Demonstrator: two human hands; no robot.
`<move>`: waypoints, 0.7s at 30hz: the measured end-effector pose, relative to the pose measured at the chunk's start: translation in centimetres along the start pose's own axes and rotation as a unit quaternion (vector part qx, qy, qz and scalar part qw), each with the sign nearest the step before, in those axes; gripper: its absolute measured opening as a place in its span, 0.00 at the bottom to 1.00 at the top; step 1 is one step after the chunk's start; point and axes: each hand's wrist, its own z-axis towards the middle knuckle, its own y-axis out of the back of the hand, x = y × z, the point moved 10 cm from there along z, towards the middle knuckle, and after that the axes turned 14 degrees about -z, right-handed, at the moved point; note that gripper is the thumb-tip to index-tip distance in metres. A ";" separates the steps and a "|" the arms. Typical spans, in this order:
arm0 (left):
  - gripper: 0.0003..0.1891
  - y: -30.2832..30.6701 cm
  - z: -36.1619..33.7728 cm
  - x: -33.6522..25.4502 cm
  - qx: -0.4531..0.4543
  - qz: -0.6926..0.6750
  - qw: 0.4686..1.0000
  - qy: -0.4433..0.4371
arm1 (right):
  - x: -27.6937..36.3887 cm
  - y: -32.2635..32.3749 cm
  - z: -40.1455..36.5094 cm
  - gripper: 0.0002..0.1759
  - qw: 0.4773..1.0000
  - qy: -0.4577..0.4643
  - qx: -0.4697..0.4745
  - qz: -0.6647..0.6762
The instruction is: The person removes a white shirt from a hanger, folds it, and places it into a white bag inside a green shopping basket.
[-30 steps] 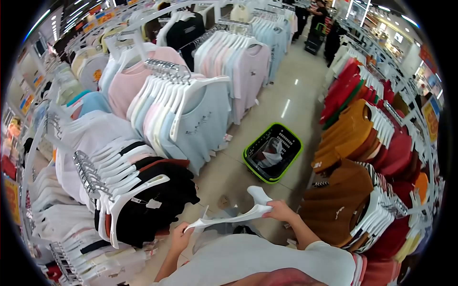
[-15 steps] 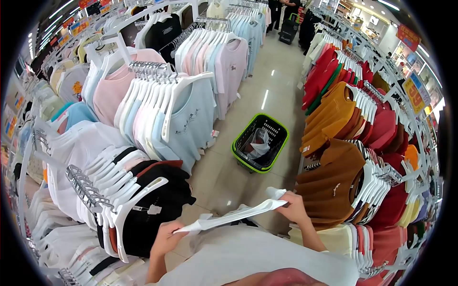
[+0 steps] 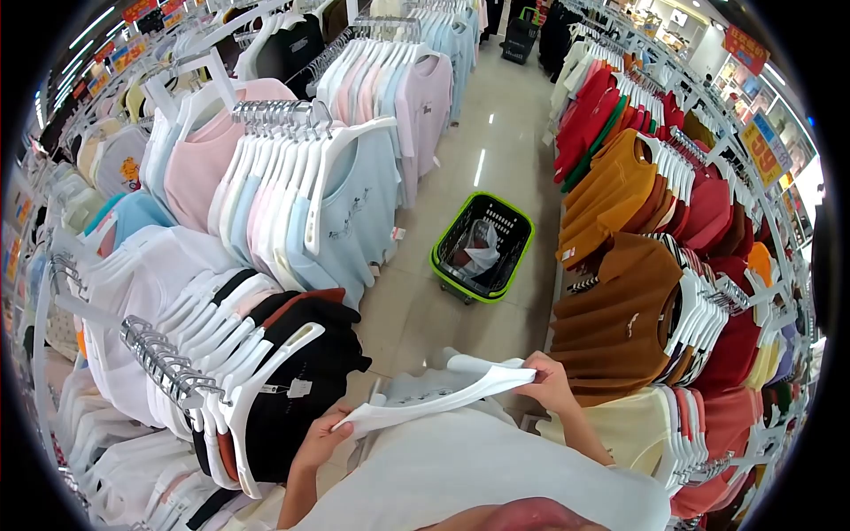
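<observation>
A white clothes hanger with a pale grey shirt on it is stretched between my two hands in front of my chest. My left hand is closed on its left end, close to a black top on the left rack. My right hand grips the opposite end, near the brown tops. Small dark marks show on the shirt, too small to read. The hanger's hook cannot be made out, and the shirt's lower part is hidden.
A black shopping basket with a green rim stands on the aisle floor, a clear plastic bag inside. Racks of hung clothes line both sides, with light blue tops on the left. Farther down the aisle is another basket.
Both hands still hold the hanger. It has tilted so that more of its broad face and the shirt show. The view has shifted slightly, and the basket appears a little higher.
</observation>
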 end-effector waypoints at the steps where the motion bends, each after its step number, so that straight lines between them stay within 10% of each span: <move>1: 0.16 0.1 0.1 1.1 -0.002 -0.035 0.999 0.009 | 0.3 -0.2 0.1 0.12 1.000 0.010 -0.007 -0.010; 13: 0.31 -3.1 1.2 6.0 -0.115 -0.076 0.990 0.020 | -3.7 0.7 1.2 0.11 0.982 -0.191 0.009 -0.005; 18: 0.24 -3.5 4.2 6.7 -0.181 0.076 0.979 -0.055 | -3.3 3.6 4.2 0.15 0.957 -0.069 0.049 -0.279; 21: 0.18 -6.2 5.5 4.4 -0.204 0.137 0.967 0.062 | -1.0 5.1 6.5 0.14 0.955 0.047 0.010 -0.292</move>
